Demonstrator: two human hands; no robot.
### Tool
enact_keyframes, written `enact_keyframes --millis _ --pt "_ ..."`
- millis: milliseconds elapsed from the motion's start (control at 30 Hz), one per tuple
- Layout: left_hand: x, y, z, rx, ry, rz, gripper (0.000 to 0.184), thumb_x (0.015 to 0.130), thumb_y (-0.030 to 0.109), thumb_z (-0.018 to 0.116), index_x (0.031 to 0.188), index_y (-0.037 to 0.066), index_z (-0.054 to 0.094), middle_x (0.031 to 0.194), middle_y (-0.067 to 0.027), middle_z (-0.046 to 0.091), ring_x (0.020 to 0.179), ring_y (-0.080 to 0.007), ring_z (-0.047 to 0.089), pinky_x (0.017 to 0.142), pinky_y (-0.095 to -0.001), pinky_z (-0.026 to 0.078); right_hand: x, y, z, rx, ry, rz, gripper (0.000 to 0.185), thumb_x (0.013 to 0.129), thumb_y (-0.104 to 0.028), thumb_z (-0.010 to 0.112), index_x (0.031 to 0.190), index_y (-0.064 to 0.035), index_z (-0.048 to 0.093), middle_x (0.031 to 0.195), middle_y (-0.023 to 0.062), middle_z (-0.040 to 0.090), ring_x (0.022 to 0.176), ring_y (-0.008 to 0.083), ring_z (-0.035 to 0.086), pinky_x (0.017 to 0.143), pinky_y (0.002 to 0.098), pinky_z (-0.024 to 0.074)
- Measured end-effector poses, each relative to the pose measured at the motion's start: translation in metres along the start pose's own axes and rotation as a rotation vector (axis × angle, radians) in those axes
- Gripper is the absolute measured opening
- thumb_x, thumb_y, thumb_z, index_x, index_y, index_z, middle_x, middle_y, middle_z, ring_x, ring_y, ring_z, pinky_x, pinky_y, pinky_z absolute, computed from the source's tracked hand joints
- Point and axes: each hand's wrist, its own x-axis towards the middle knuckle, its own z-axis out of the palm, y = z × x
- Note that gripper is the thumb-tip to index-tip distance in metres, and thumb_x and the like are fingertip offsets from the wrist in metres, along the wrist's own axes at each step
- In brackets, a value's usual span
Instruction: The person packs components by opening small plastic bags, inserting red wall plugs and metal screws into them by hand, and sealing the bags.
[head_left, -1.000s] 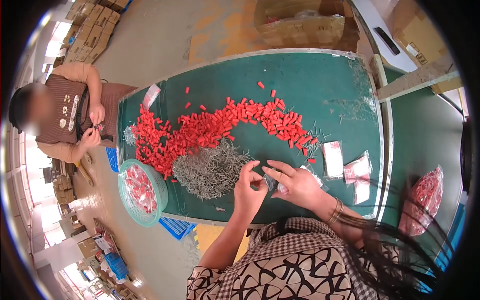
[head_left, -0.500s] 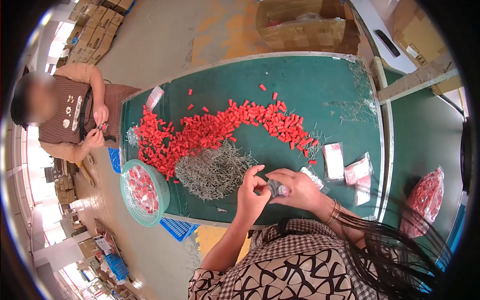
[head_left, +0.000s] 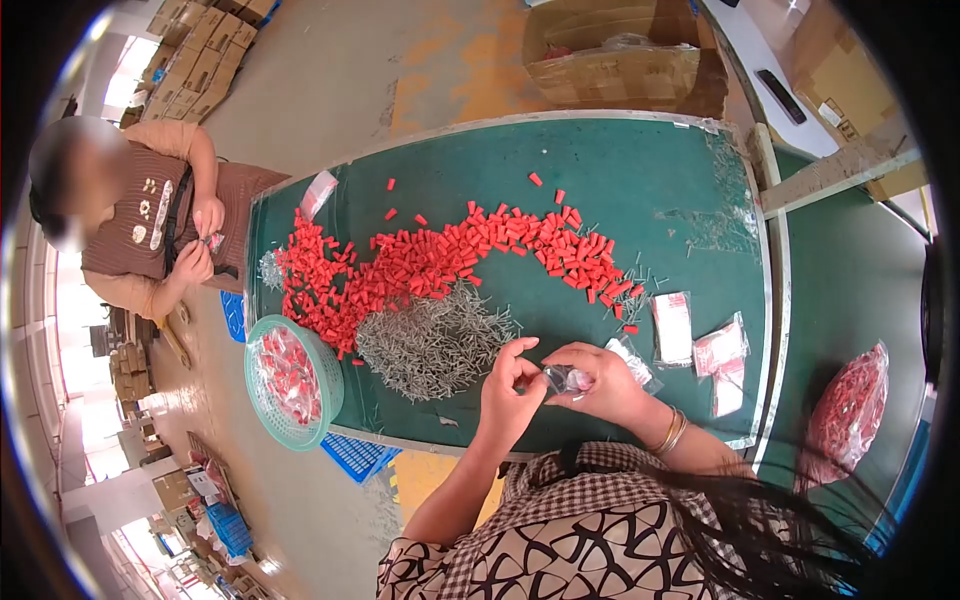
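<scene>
A small clear plastic bag (head_left: pixel 572 380) with something pale and reddish in it is held between my hands, just above the near edge of the green table. My right hand (head_left: pixel 612 388) is closed around the bag from the right. At its left edge, my left hand (head_left: pixel 508 395) pinches with thumb and forefinger, the other fingers curled. Just beyond my left hand lies a heap of grey metal screws or pins (head_left: pixel 430 345); their exact kind is too small to tell. Behind it stretches a band of red tapered plastic pieces (head_left: pixel 420 260).
Flat bags with white labels (head_left: pixel 672 328) lie right of my hands. A mint-green basket (head_left: pixel 330 385) of filled bags stands at the table's left edge. A co-worker (head_left: pixel 150 220) handles something small at the far left. A large bag of red pieces (head_left: pixel 848 410) lies at right.
The whole view has shifted slightly to the right. My hands stay together at the bag, with only small finger movements; the bag shows a little more between them.
</scene>
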Motion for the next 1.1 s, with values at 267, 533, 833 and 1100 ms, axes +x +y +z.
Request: enact_keyframes --millis 267,533,833,1100 --pt "0.020 -0.047 -0.045 0.847 0.377 0.151 0.029 0.078 0.009 0.072 0.106 0.004 0.064 0.092 -0.0095 0.062 0.086 -0.0269 0.061 0.081 -0.0378 0.049 -0.001 -0.010 -0.008 0.083 -0.030 0.114 0.052 0.061 -0.007 0.086 0.108 -0.0057 0.065 0.104 0.0101 0.065 0.093 0.0246 0.064 0.081 0.0320 0.0519" --pt "0.037 -0.080 -0.057 0.939 0.219 0.232 0.010 0.082 0.011 0.067 0.089 0.005 0.063 0.088 -0.0106 0.060 0.086 -0.0317 0.059 0.075 -0.0426 0.048 -0.006 -0.004 -0.006 0.082 -0.034 0.156 0.052 0.062 -0.007 0.086 0.110 -0.0067 0.065 0.106 0.0093 0.065 0.095 0.0242 0.063 0.082 0.0320 0.0513" --pt "0.034 -0.062 -0.070 -0.443 0.286 -0.338 0.011 0.092 0.012 0.063 0.095 0.001 0.064 0.083 -0.0024 0.063 0.065 -0.0103 0.060 0.054 -0.0247 0.048 -0.005 -0.001 -0.010 0.061 -0.037 0.158 0.050 0.065 -0.010 0.085 0.110 -0.0071 0.065 0.107 0.0086 0.065 0.096 0.0234 0.063 0.084 0.0314 0.0503" --pt "0.020 -0.031 -0.061 -0.686 0.184 -0.328 0.008 0.092 0.006 0.060 0.098 0.001 0.063 0.088 -0.0064 0.065 0.061 -0.0096 0.057 0.050 -0.0239 0.048 0.003 -0.001 -0.002 0.044 -0.052 0.128 0.050 0.066 -0.011 0.085 0.111 -0.0067 0.065 0.105 0.0085 0.064 0.095 0.0234 0.064 0.084 0.0317 0.0511"
